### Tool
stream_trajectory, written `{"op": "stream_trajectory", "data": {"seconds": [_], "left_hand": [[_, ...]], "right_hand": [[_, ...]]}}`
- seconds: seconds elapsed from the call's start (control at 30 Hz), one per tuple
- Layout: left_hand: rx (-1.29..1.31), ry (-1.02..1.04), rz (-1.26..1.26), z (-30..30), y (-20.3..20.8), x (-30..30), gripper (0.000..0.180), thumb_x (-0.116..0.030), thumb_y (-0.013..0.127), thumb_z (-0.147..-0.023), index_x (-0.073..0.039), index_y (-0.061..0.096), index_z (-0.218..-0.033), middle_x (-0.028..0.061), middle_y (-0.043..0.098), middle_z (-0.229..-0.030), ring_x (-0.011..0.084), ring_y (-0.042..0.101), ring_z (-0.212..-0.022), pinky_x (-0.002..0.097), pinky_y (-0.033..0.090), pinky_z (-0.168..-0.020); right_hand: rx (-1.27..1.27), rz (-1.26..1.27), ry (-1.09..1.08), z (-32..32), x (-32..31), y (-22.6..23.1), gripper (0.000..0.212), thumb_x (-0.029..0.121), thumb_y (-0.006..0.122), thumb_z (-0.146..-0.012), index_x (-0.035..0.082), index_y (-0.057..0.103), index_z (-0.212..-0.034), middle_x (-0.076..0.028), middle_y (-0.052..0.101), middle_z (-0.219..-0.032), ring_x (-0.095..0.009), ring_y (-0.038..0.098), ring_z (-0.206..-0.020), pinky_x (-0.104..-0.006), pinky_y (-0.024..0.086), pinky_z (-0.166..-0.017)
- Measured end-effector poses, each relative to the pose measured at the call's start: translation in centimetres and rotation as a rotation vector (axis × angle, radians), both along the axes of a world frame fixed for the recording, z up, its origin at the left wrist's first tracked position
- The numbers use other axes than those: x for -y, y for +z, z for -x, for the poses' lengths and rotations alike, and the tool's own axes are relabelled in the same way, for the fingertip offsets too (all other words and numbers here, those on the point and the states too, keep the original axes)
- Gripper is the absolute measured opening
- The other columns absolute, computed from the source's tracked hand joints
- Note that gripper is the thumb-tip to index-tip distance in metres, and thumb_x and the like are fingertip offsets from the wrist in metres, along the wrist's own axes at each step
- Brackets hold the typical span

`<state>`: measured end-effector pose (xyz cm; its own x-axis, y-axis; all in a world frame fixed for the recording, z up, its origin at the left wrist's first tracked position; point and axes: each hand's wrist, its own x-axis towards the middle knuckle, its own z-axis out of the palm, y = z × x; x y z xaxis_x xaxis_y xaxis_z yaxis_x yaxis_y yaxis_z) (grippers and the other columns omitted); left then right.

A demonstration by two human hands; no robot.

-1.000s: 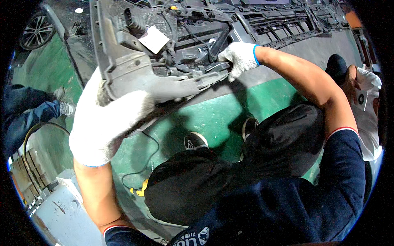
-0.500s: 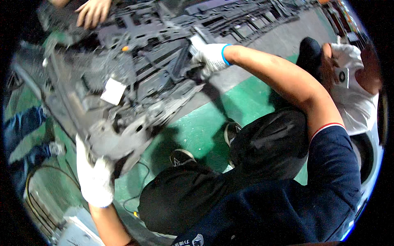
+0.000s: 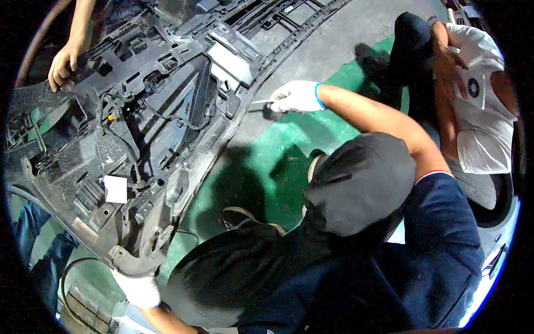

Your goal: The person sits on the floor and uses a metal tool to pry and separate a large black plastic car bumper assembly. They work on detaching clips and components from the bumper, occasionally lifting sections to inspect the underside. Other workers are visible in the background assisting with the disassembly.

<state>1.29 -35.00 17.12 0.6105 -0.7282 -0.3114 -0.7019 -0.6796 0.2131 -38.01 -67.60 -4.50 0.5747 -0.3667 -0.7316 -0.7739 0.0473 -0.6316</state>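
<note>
Gripping bmpr end (image 3: pixel 135 265): L hand (image 3: pixel 137 288) | R hand (image 3: pixel 298 97) now off it | fingers (image 3: pixel 280 100) pinching thin strip (image 3: pixel 261 101)

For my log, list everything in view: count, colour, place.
car-part assembly: 1, black-grey, upper left
paper: 1, white, on assembly
thin stick: 1, pale, upper centre
hose: 1, dark, lower left
tyre: 1, grey, right edge
floor: 1, green-grey, centre
co-worker's hand: 1, bare, upper left
co-worker: 1, white shirt, right
legs: 2, blue trousers, left edge
wearer's trousers: 1, black, lower centre
left hand: 1, white glove, assembly's lower end
right hand: 1, white glove, holding stick
</note>
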Motion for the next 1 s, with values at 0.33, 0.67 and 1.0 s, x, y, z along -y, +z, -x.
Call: {"op": "stream_trajectory", "data": {"seconds": [0.33,0.67,1.0], "left_hand": [[-0.137,0.246,0.158,1.5,1.0,0.9,0.079,-0.024,0.07,-0.094,0.012,0.032,-0.154,0.0276,0.054,-0.145,0.0341,0.061,-0.123,0.0442,0.051,-0.107],[-0.078,0.189,0.342,-1.4,-0.5,-2.7,0.094,-0.041,0.072,-0.094,0.018,0.029,-0.154,0.0316,0.049,-0.149,0.0399,0.053,-0.134,0.0487,0.042,-0.116],[0.098,0.144,0.233,-0.2,-1.0,-2.9,0.106,-0.059,0.069,-0.09,0.014,0.029,-0.156,0.0352,0.04,-0.155,0.0458,0.049,-0.138,0.0528,0.043,-0.114]], "right_hand": [[0.28,0.125,0.159,-0.8,-1.4,-4.6,0.048,0.051,0.059,-0.1,0.005,0.07,-0.109,-0.014,0.071,-0.1,-0.028,0.063,-0.09,-0.0409,0.049,-0.088],[0.393,0.174,0.124,-0.8,-2.9,-7.0,0.031,0.037,0.066,-0.097,0.009,0.071,-0.107,-0.011,0.072,-0.099,-0.026,0.067,-0.091,-0.0381,0.052,-0.087],[0.435,0.406,0.337,-1.3,1.0,-2.7,0.045,0.043,0.053,-0.106,0.007,0.069,-0.127,-0.019,0.072,-0.121,-0.04,0.066,-0.111,-0.0455,0.051,-0.098]]}}
